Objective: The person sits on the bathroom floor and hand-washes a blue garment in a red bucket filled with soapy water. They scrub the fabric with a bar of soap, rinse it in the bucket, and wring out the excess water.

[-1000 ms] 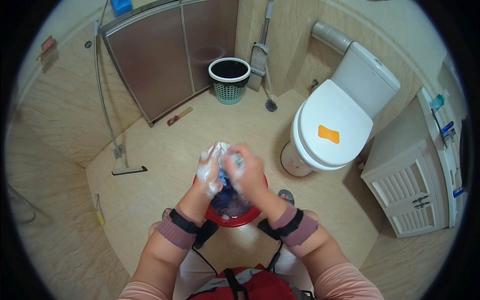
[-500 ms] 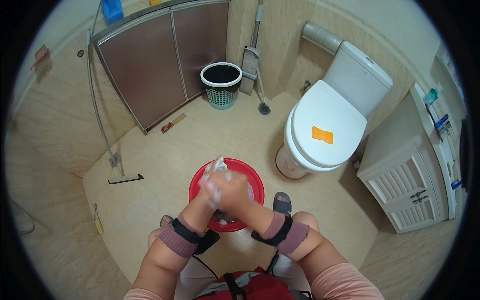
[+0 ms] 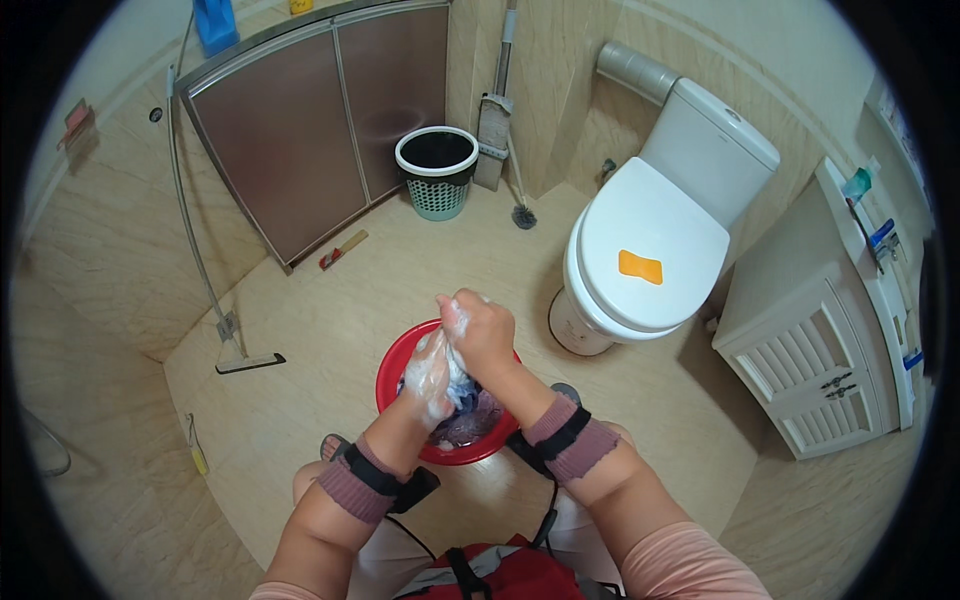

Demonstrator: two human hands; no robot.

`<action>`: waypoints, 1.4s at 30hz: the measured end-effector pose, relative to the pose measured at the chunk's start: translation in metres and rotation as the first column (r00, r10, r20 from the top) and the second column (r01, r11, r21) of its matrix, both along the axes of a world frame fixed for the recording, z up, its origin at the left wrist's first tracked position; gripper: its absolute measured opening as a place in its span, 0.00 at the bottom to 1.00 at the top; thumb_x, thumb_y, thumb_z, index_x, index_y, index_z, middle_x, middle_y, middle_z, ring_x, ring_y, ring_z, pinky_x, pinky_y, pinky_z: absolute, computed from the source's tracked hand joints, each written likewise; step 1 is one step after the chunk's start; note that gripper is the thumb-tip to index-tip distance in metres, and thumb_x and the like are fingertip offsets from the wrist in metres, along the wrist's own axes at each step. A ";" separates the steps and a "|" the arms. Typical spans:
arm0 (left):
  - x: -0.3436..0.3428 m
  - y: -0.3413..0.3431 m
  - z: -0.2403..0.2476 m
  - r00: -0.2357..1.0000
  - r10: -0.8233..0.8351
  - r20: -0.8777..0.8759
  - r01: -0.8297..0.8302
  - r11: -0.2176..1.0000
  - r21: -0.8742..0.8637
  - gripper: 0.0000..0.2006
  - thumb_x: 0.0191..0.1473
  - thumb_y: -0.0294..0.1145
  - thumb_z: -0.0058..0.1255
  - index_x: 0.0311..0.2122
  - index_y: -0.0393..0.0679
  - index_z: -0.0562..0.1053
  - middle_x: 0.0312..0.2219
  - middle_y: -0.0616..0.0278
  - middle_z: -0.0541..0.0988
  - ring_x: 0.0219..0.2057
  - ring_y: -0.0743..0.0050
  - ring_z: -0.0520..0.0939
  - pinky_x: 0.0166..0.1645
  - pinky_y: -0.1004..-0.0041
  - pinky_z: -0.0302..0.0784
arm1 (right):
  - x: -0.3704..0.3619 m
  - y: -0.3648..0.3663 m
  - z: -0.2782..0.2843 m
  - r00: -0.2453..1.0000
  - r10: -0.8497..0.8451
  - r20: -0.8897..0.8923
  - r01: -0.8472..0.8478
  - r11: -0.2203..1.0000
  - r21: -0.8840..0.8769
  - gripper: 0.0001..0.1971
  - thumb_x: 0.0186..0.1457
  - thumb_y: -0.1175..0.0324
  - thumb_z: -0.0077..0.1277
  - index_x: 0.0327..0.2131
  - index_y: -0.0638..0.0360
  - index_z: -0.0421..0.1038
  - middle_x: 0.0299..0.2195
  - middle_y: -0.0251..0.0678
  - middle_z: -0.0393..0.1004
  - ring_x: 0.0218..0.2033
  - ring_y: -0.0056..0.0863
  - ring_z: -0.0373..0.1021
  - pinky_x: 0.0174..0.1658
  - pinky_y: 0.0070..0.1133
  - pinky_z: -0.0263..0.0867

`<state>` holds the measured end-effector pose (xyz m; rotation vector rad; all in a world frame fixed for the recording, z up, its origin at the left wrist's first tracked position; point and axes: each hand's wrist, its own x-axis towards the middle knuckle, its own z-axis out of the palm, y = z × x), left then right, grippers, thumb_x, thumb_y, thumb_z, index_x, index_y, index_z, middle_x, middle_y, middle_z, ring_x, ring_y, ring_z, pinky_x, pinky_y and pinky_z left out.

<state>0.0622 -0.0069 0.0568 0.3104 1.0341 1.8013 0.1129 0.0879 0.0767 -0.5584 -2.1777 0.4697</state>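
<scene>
My left hand (image 3: 430,376), white with suds, is closed on a soapy blue-and-white cloth (image 3: 461,392) above a red basin (image 3: 388,365). Slightly farther off and to the right, my right hand (image 3: 484,332) grips the same cloth in a fist, foam on its fingers. Part of the cloth hangs between the two hands down into the basin. Murky, purplish water (image 3: 470,432) shows at the basin's near side. What kind of garment or cloth it is cannot be made out.
A white toilet (image 3: 655,245) with an orange patch on its lid stands at the right. Beyond the basin are a lined waste basket (image 3: 437,195), a toilet brush (image 3: 523,215) and a wooden-handled brush (image 3: 343,250). At left leans a floor squeegee (image 3: 250,364); at far right, a white cabinet (image 3: 800,370).
My hands, pressed together over the basin before, have come apart slightly. The right one has moved up and away, and the blue cloth now shows between them.
</scene>
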 end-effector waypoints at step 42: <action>-0.065 -0.003 -0.032 0.968 0.245 0.059 -0.245 0.969 -0.007 0.17 0.59 0.53 0.47 0.31 0.50 0.70 0.23 0.67 0.73 0.24 0.75 0.75 0.28 0.73 0.75 | 0.009 -0.068 0.021 0.852 0.511 -0.115 -0.498 0.858 0.130 0.11 0.48 0.70 0.58 0.37 0.56 0.72 0.29 0.42 0.76 0.27 0.41 0.74 0.31 0.31 0.70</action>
